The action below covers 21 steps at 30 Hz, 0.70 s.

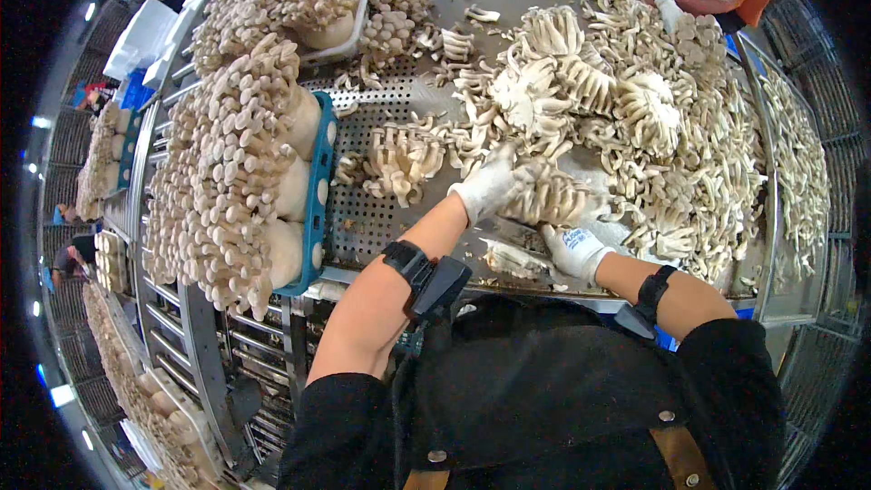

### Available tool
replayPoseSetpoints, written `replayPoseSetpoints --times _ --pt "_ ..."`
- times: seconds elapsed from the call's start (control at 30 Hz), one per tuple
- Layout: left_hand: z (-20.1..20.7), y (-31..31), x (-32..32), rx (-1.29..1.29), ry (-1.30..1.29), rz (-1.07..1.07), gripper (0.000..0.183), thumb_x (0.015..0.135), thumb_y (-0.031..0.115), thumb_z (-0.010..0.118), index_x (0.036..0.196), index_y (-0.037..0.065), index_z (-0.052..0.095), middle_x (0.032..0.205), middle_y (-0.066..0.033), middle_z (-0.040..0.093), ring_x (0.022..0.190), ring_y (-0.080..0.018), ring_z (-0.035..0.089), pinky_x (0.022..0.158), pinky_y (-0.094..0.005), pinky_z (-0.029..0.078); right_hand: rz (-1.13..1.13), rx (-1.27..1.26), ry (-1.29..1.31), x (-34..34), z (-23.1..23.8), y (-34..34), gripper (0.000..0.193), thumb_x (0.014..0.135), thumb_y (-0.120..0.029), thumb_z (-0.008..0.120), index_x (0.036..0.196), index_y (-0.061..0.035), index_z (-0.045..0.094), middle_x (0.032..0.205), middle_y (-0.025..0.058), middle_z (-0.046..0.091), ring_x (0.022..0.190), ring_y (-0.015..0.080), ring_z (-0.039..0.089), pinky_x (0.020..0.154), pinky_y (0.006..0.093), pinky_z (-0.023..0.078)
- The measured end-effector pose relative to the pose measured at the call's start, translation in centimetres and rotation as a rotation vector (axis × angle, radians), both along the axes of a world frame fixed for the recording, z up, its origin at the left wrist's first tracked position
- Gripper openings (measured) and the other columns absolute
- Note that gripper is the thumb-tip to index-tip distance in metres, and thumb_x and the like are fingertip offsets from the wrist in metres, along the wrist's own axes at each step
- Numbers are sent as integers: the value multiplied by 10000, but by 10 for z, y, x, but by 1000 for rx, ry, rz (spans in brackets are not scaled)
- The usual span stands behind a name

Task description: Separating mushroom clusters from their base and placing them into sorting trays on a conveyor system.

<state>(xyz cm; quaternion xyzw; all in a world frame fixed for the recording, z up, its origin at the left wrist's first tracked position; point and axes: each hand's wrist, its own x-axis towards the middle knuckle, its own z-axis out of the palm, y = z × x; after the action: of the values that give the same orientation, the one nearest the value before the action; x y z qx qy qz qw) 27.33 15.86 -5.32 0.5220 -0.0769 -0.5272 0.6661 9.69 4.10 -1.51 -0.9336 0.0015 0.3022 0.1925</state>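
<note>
A clump of oyster-type mushrooms (pixel 555 200), brown-capped with pale stems, lies between my two hands over the metal worktable. My left hand (pixel 490 185), in a white glove, grips the clump's left side with its fingers partly hidden among the stems. At the clump's lower right edge, my right hand (pixel 577 254), also in a white glove, has its fingers curled against the mushrooms; the fingertips are partly hidden. A pale trimmed piece (pixel 513 259) rests just left of my right hand. Beyond both hands is a large heap of loose mushrooms and clumps (pixel 689 163).
To the left, a blue crate (pixel 318 191) holds bottles full of growing mushrooms (pixel 222 172) on a roller conveyor (pixel 168 313). A white crate (pixel 363 9) of more mushrooms stands behind it. Across the table a co-worker's gloved hand (pixel 670 14) touches the heap. Perforated metal (pixel 363 136) lies alongside.
</note>
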Motion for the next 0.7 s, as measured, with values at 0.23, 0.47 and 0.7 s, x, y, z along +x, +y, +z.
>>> replayPoseSetpoints --times 0.23,0.47,0.7 --pt "72 86 -45 150 -1242 -233 748 613 270 817 1215 -1 464 1215 -216 505 1158 -332 492 1001 -394 383 -6 -32 -104 28 -3 -48 212 911 -184 409 1045 -44 493 888 215 630 816 368 630 691 447 484" --pt "9 49 -81 590 -1332 -535 904 656 402 785 1361 32 357 1363 -256 371 1247 -420 379 1050 -440 323 58 -101 -278 10 13 -55 183 857 -141 456 982 -18 508 868 215 630 794 384 630 667 460 493" --pt "-7 95 -99 931 -942 -419 720 729 464 702 1193 -35 469 1185 -283 538 1070 -394 550 947 -435 407 -85 52 -470 -43 50 -52 121 843 -117 491 932 -34 485 730 198 593 694 381 598 613 454 473"
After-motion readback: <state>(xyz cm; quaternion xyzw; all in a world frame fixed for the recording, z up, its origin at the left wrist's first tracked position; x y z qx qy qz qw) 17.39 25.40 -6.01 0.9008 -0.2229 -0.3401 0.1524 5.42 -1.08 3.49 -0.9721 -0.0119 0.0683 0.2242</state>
